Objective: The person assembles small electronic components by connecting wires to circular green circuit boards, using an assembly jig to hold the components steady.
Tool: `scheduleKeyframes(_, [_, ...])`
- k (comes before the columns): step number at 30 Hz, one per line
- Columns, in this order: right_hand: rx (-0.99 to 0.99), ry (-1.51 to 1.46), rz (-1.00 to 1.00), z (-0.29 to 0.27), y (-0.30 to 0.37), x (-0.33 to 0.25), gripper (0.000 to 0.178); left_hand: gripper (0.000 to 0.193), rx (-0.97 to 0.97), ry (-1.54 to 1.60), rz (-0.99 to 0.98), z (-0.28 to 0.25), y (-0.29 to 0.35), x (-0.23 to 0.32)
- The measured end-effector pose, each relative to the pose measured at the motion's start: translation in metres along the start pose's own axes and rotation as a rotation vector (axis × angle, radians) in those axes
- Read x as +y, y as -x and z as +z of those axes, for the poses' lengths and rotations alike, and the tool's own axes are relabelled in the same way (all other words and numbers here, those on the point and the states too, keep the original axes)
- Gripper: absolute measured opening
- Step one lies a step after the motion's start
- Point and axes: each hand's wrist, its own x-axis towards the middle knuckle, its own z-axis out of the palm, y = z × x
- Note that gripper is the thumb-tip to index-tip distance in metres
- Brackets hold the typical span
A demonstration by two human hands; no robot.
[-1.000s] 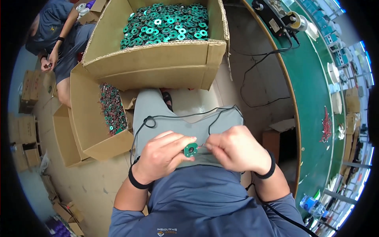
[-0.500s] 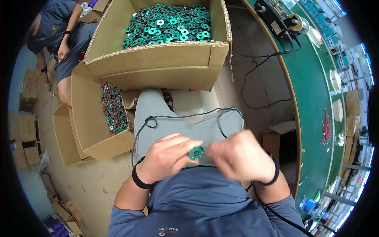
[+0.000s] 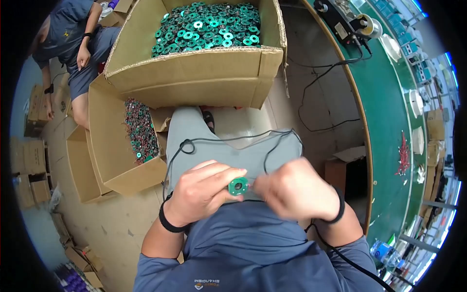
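Between thumb and fingers, my left hand [image 3: 200,191] pinches a small green ring-shaped circuit board [image 3: 232,190] with a dark centre hole. It faces up above my lap. My right hand [image 3: 297,191] is close to the board's right edge, its fingers curled together and blurred by motion. Whatever lies between those fingertips is too smeared to make out. In front of me, a large cardboard box [image 3: 189,73] holds a heap of similar green ring boards [image 3: 206,29].
A lower cardboard box [image 3: 109,146] at left holds small parts with reddish wires [image 3: 138,126]. A black cord [image 3: 219,142] crosses my lap. The green workbench [image 3: 384,160] on the right carries red wires [image 3: 403,155] and a bottle [image 3: 384,253]. Another person [image 3: 73,53] sits at far left.
My left hand and the ring board have shifted slightly left and up. My right hand stays beside the board, still blurred. The other person's hands have moved a little.
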Motion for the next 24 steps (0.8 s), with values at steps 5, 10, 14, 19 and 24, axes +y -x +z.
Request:
scheduleKeyframes(5, [-0.035,-0.094,-0.053,-0.002,-0.002,-0.013,0.006,0.047,0.004,0.028,0.013,0.001,0.001,-0.002])
scheduleKeyframes(10, [-0.023,0.012,0.003,-0.002,0.002,-0.007,0.008,0.047,0.007,0.007,-0.015,0.003,-0.002,-0.003])
scheduleKeyframes(14, [0.048,0.088,0.031,0.004,0.001,0.008,0.007,0.047,-0.002,0.019,-0.003,0.005,0.0,-0.002])
scheduleKeyframes(19, [-0.035,0.138,0.045,0.007,0.004,0.006,0.005,0.047,0.031,0.0,-0.022,0.0,0.0,0.0])
scheduleKeyframes(24, [-0.036,-0.057,-0.031,0.001,0.006,-0.008,0.005,0.045,0.022,-0.011,-0.018,0.002,0.004,0.002])
